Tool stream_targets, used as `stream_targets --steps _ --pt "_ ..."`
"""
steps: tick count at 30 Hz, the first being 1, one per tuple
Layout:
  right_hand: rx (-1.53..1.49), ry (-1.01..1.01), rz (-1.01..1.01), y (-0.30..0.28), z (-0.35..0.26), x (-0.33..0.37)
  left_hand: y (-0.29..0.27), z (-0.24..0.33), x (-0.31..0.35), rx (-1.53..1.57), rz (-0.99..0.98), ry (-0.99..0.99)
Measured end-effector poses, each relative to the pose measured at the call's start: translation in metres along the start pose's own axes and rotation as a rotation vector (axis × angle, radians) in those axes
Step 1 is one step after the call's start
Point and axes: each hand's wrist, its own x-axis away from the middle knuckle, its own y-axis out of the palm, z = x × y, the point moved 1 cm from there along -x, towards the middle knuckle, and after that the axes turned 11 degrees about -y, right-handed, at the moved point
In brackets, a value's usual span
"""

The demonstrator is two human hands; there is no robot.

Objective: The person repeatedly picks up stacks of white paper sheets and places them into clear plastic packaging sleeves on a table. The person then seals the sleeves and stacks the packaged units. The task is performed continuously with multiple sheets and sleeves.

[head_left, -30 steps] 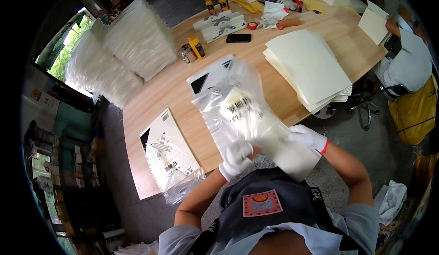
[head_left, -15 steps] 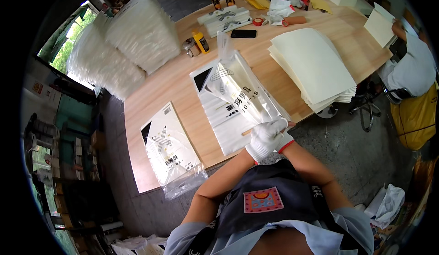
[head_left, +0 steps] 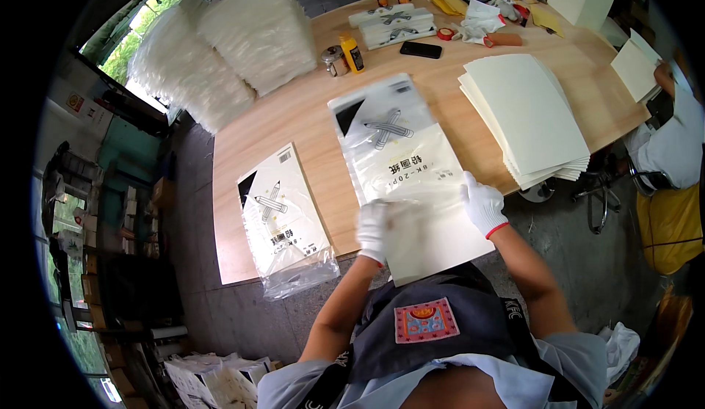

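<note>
In front of me a clear printed plastic bag (head_left: 393, 161) lies flat on the table, its pencil design upside down to me. A stack of cream paper (head_left: 446, 246) sticks out of its near end, over the table edge against my apron. My right hand (head_left: 485, 203), in a white knit glove with red cuff, grips the right edge of paper and bag, thumb on top. My left hand (head_left: 372, 231), gloved alike, is at the left edge; its fingers are smeared by motion. To the left lies another bag with paper in it (head_left: 279, 214), its loose clear end overhanging the edge.
A tall cream paper stack (head_left: 525, 115) stands right of the bag. Beyond are a black phone (head_left: 421, 50), a yellow bottle (head_left: 352, 53), a glass jar (head_left: 335, 61) and folded printed bags (head_left: 396, 27). Wrapped bales (head_left: 257, 31) rise far left. A co-worker (head_left: 672, 130) sits at right.
My hands, together at the bag's near end before, have parted to its two sides. The bulging, folded bag now lies flat, with paper showing at its near end. The whole view has shifted slightly.
</note>
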Motion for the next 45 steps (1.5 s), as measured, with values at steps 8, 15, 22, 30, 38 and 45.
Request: stream_targets --steps 8,15,22,30,38,45 --pt "0.015 -0.209 -0.15 -0.034 -0.021 0.065 -0.035 -0.033 0.085 0.796 0.118 -0.678" --pt "-0.129 -0.393 -0.599 -0.072 -0.025 0.145 -0.116 0.026 0.175 0.825 -0.414 -0.641" --pt "-0.194 -0.33 -0.436 -0.06 -0.023 0.099 -0.079 0.001 0.124 0.581 -0.261 -0.45" --pt "-0.459 -0.088 -0.426 -0.023 0.031 0.144 -0.04 -0.062 0.178 0.725 -0.478 -0.609" --pt "-1.877 0.385 -0.299 0.075 -0.017 0.099 0.004 -0.042 0.122 1.123 0.182 -0.849" --pt "-1.801 0.106 -0.632 0.109 -0.144 0.009 -0.132 -0.124 0.13 1.04 0.357 -0.739"
